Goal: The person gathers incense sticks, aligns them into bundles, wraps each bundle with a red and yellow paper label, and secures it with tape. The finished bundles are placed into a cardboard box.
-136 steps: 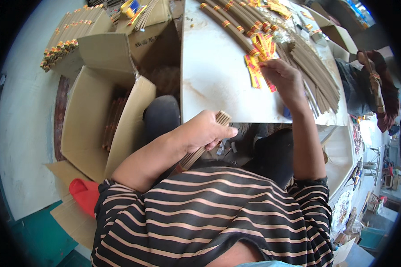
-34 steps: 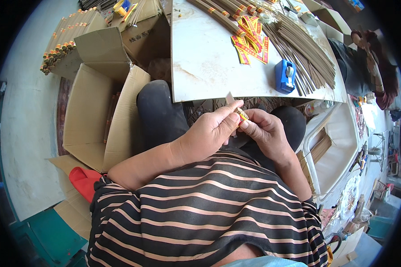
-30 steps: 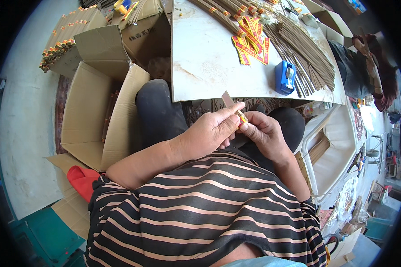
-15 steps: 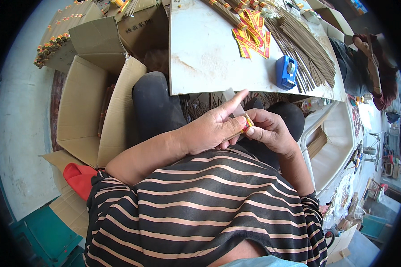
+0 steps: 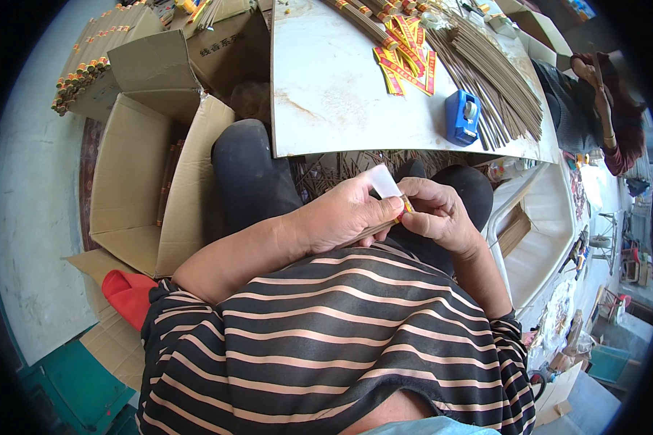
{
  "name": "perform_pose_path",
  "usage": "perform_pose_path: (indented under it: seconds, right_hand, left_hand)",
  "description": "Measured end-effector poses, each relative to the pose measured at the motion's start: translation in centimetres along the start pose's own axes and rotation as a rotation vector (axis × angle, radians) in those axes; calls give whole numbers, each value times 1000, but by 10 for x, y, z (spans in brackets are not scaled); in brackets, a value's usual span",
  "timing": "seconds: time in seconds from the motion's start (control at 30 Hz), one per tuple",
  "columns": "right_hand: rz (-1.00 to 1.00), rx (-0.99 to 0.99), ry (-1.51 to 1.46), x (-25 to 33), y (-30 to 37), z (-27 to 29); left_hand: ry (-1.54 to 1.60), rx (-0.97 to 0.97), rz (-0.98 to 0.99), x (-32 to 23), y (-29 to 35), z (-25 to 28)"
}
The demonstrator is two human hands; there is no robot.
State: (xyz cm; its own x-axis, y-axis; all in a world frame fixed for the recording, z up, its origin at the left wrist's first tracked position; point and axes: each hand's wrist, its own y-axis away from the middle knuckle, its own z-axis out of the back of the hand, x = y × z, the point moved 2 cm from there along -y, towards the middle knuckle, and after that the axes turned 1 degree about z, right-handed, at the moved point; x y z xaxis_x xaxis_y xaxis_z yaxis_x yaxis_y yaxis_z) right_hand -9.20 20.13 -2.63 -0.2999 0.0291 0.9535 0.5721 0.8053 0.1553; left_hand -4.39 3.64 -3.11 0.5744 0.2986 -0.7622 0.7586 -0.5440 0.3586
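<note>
Above my lap, my left hand (image 5: 347, 212) is closed round a thin bundle of brown incense sticks (image 5: 371, 233), its thumb pressing near one end. A red and yellow paper band (image 5: 407, 206) wraps that end. From between the hands a whitish strip (image 5: 384, 181) of paper or film stands up; its lower edge is hidden by fingers. My right hand (image 5: 442, 212) pinches the banded end between thumb and fingers. Both hands touch each other closely there, just below the table's near edge.
On the white table (image 5: 326, 109) ahead lie red and yellow paper labels (image 5: 410, 61), loose incense sticks (image 5: 490, 80) and a blue tape dispenser (image 5: 462, 118). An open cardboard box (image 5: 134, 181) stands left. A white tub (image 5: 537, 239) is at right, and another person (image 5: 595, 101) sits beyond.
My left index finger, stretched out before, has drawn back and bent. The whitish strip has turned and shows more of its face. Both hands stay together on the bundle.
</note>
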Motion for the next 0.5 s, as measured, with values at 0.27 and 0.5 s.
perform_pose_path:
  seconds: [0.27, 0.5]
  right_hand:
    - [153, -14, 374, 18, 0, 2]
    - [208, -27, 406, 23, -3, 1]
  left_hand:
    - [-16, 89, -31, 2, -1, 1]
    - [40, 131, -42, -1, 2, -5]
